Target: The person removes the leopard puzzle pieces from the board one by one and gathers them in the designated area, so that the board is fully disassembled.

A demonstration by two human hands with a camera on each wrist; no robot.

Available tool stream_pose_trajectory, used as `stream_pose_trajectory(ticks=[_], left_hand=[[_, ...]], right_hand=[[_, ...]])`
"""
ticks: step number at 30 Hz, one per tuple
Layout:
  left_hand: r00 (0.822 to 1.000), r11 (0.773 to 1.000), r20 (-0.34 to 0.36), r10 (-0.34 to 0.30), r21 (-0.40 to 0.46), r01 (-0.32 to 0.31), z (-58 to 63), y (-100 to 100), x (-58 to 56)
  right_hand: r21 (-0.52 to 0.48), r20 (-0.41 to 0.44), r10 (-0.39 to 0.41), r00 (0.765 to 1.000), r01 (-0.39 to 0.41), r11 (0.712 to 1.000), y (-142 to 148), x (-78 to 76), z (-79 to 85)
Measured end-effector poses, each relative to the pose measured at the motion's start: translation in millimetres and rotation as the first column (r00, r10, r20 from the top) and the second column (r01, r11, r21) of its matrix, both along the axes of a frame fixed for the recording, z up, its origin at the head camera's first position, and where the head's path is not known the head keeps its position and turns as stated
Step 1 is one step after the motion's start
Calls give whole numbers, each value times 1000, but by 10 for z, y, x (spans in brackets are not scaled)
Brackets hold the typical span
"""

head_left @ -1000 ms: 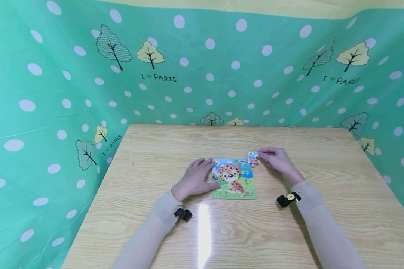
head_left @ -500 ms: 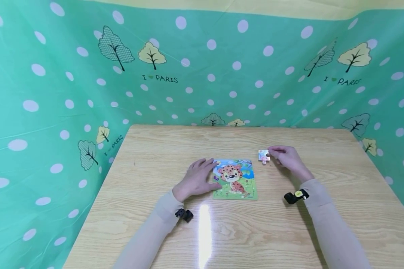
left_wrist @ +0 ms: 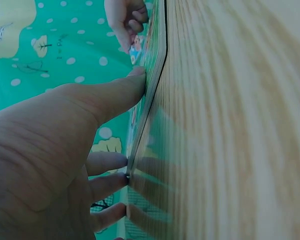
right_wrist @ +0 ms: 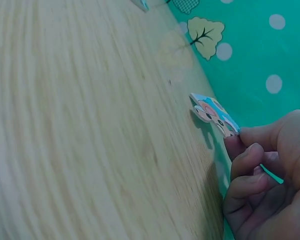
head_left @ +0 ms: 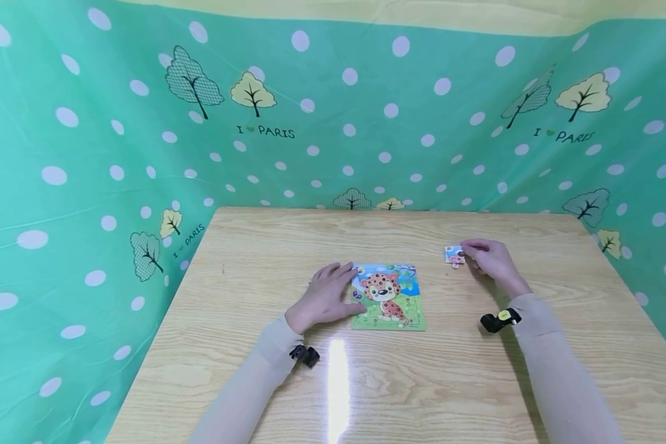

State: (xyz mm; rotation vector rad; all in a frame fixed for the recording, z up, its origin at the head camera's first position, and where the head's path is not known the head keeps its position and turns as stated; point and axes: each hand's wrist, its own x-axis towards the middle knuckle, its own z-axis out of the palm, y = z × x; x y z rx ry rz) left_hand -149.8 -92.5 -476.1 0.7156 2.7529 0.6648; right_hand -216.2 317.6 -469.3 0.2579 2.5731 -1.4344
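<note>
A square jigsaw puzzle [head_left: 388,298] with a cartoon leopard on green grass lies flat on the table. My left hand [head_left: 327,298] rests at its left side, fingers spread. In the left wrist view the thumb [left_wrist: 122,92] presses on the puzzle's face, while the other fingertips meet its edge. To the right of the puzzle and apart from it, my right hand [head_left: 488,259] pinches a jigsaw piece [head_left: 453,254] between thumb and forefinger. That piece [right_wrist: 210,111] shows blue sky and a pink, spotted ear in the right wrist view. It is tilted, casting a shadow on the wood.
The wooden table [head_left: 288,234] extends around the puzzle on all sides. Behind it and at the sides hangs a green dotted cloth [head_left: 366,92] with printed trees. A bright light reflection crosses the tabletop in front of the puzzle.
My right hand has carried the jigsaw piece rightward, from over the puzzle's upper right corner to a spot well beside it. My left hand has stayed at the puzzle's left edge.
</note>
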Motion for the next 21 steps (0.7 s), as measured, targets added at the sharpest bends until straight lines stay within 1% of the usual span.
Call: stream_pose_trajectory(ticks=[12,15,21], left_hand=[[1000,1000,12,7,-1,-7,-15,10,-3],[1000,1000,11,5,-1,-5,-14,6,-6],[1000,1000,13,2,0,-2,-3,7,-4]], right_hand=[[107,-13,-28,1000,29,994,63,-52,-78],[134,-21,-23,1000,26,991,52,-80,-83],[186,-58,12,998,-1,983,23,-126,-99]])
